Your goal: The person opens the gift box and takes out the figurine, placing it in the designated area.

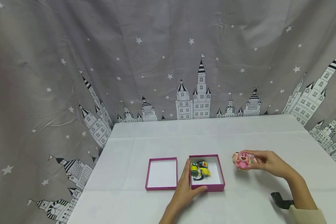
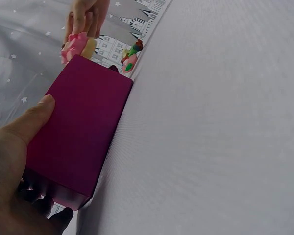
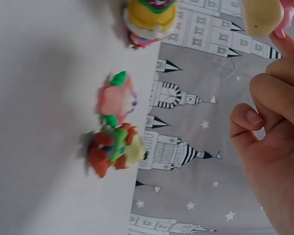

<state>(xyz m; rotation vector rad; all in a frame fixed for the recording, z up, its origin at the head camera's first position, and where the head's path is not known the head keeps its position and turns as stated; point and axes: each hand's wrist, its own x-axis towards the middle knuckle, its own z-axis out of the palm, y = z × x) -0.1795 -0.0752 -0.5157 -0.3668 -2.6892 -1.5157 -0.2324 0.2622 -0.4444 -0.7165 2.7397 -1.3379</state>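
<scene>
My right hand [image 1: 271,163] holds a pink bear figure [image 1: 242,161] over the table, to the right of the open magenta box [image 1: 209,187]. In the right wrist view only the figure's cream underside [image 3: 262,17] and a pink edge show. My left hand [image 1: 183,188] grips the box's near left corner, thumb along the front wall and fingers along the left wall. Inside the box lie a yellow-and-green figure [image 1: 194,169] and a yellow-and-blue figure [image 1: 204,171]. The left wrist view has the box's magenta front wall [image 2: 83,117] under the thumb [image 2: 34,117].
A shallow white lid with a magenta rim [image 1: 161,188] lies left of the box. In the right wrist view stand a yellow toy [image 3: 149,17], a pink-and-green toy [image 3: 116,100] and an orange-and-green toy [image 3: 110,149]. A grey curtain [image 1: 156,46] hangs behind the white table [image 1: 123,174].
</scene>
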